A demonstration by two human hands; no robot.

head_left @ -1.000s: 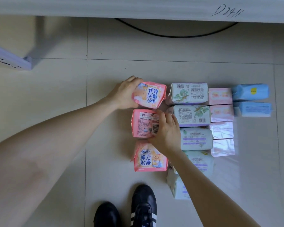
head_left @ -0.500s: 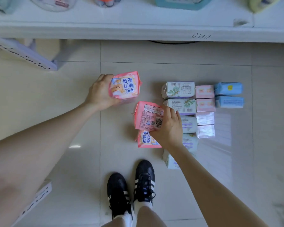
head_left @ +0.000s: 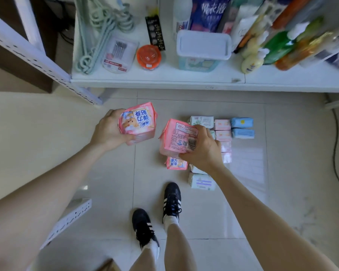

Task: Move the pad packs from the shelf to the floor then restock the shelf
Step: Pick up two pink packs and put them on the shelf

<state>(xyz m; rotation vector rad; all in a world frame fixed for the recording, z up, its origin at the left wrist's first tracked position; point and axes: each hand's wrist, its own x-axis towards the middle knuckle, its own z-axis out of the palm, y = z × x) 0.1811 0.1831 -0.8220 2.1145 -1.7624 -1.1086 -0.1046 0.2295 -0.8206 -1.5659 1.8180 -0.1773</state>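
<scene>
Both hands hold one pink pad pack each, above the floor (head_left: 106, 173) in front of the white shelf (head_left: 164, 81). The left hand (head_left: 108, 132) grips the first pink pack (head_left: 139, 122) at its left end with fingers and thumb curled round it, and the printed front with a cartoon face looks up. The right hand (head_left: 202, 149) grips the second pink pack (head_left: 176, 137) at its right side, barcode side up, fingers over the top edge and thumb at the lower edge. This hand and its pack cover part of the group lying on the floor, so I cannot count all the packs. A third pink pack (head_left: 175, 163) shows only its lower half. Green-and-white packs (head_left: 202, 120), pale pink packs (head_left: 222, 125) and two blue packs (head_left: 242, 122) lie in rows, starting near the shelf. One pale pack (head_left: 202, 181) lies farthest from the shelf, beside the black shoes (head_left: 171, 200). The bottles on the right part of the shelf are blurred.
</scene>
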